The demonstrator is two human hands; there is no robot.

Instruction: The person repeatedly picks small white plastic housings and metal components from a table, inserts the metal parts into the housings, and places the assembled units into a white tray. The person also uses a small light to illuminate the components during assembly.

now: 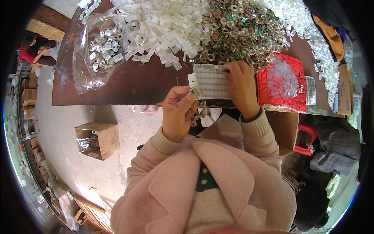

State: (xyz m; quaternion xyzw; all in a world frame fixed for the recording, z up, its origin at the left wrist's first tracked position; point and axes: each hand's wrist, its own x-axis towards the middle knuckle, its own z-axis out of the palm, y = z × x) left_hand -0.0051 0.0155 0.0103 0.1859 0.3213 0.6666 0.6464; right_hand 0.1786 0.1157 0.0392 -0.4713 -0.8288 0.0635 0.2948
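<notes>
My left hand (177, 111) is closed at the table's near edge, pinching a small white plastic casing (193, 80) between thumb and fingers. Below that hand's fingertips dangles a coiled, see-through wire (200, 114). Just right of the casing lies a pale tray (211, 86) with rows of small pockets; a few small round pieces (211, 68) sit along its far edge. My right hand (242, 85) reaches over the tray's right side, its fingertips pinched together at the far right corner. Whatever those fingertips hold is hidden.
Behind the tray rise heaps of white casings (159, 29) and coiled wires (241, 33) with green bits. A plastic bag (83, 78) lies left; a red cloth (265, 87) bears clear plastic pieces (283, 80). A cardboard box (107, 141) stands on the floor. Another person (29, 52) sits far left.
</notes>
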